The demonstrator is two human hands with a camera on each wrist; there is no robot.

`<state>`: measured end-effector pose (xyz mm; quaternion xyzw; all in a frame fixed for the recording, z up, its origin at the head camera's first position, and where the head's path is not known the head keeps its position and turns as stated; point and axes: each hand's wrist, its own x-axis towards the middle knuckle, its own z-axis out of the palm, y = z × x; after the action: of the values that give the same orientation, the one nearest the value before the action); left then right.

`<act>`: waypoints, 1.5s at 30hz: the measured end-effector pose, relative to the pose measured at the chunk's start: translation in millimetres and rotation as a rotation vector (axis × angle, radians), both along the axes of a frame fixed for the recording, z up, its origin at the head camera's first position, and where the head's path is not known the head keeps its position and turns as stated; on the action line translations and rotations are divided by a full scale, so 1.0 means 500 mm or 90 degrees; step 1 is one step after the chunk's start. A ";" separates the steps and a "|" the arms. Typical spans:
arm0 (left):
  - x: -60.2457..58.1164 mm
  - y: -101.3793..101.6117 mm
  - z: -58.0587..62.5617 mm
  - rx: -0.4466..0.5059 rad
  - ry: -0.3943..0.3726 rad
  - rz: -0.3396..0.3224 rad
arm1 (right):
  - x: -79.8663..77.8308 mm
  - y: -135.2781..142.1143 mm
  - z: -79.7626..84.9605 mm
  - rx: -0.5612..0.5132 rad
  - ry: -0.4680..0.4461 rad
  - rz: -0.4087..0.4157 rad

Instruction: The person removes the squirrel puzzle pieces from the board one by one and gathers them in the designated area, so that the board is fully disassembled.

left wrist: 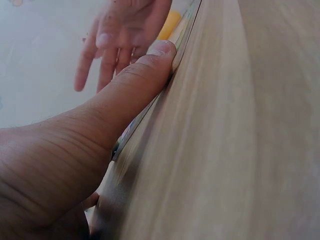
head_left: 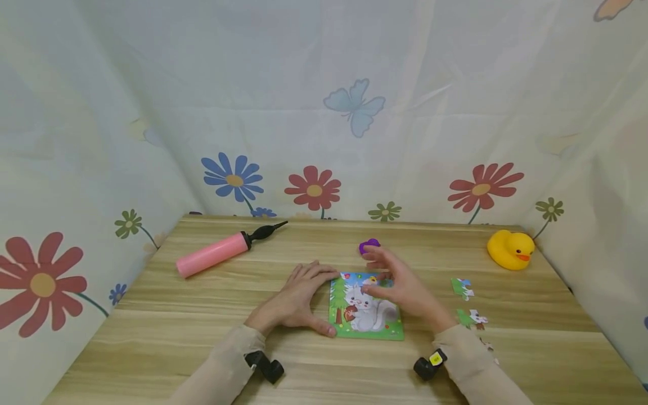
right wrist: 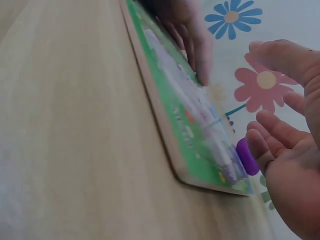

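A square jigsaw puzzle with a cartoon white squirrel on it lies flat on the table. My left hand rests at its left side, the thumb against the lower left edge and the fingertips at the upper left corner. Above the puzzle's upper right part hovers my right hand, fingers spread and loosely bent, with nothing seen in its grasp. It hides that corner of the picture in the head view. In the right wrist view the puzzle's near edge looks thick and board-like.
Loose puzzle pieces lie to the right, some partly behind the right forearm. A small purple object sits behind the puzzle. A yellow rubber duck stands at the back right, a pink hand pump at the back left.
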<state>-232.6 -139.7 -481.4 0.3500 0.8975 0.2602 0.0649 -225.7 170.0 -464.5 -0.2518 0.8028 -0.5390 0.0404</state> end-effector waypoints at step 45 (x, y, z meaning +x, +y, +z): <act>0.000 0.002 0.005 -0.005 0.000 -0.003 | 0.007 -0.023 -0.012 0.250 0.032 0.026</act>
<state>-232.6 -138.8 -479.2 0.3519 0.8976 0.2569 0.0670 -222.1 158.6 -470.7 -0.2688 0.8880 -0.3644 0.0800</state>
